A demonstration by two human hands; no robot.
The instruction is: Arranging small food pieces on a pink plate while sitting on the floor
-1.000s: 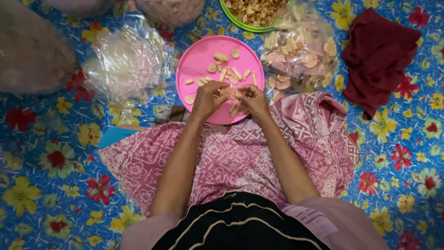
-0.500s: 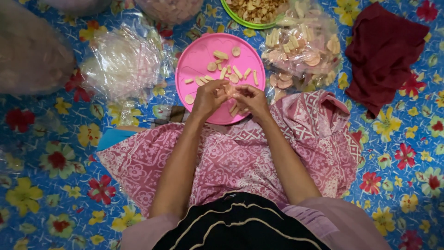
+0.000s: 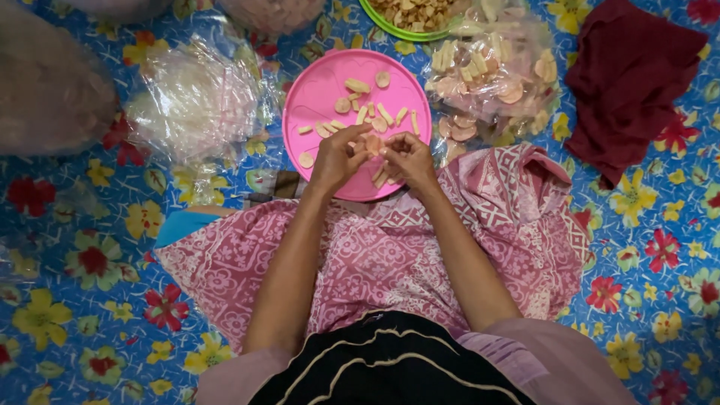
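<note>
A round pink plate [image 3: 319,90] lies on the flowered blue mat in front of my knees, with several pale cracker pieces [image 3: 357,85] scattered on it. Over its near edge my left hand [image 3: 337,156] and my right hand [image 3: 409,159] meet, fingertips together, pinching one small pale orange cracker piece [image 3: 373,142] between them. More pieces show under my right fingers. My forearms reach out over a pink patterned cloth [image 3: 390,255] that covers my lap.
A clear bag of crackers [image 3: 491,79] lies right of the plate, a green bowl of pieces [image 3: 409,15] behind it. A heap of empty clear bags [image 3: 195,101] sits to the left, a dark red cloth [image 3: 630,75] at far right, a large bag [image 3: 45,82] at far left.
Both hands stay together over the plate's near edge. The fingers have shifted slightly around the small piece; nothing else has moved.
</note>
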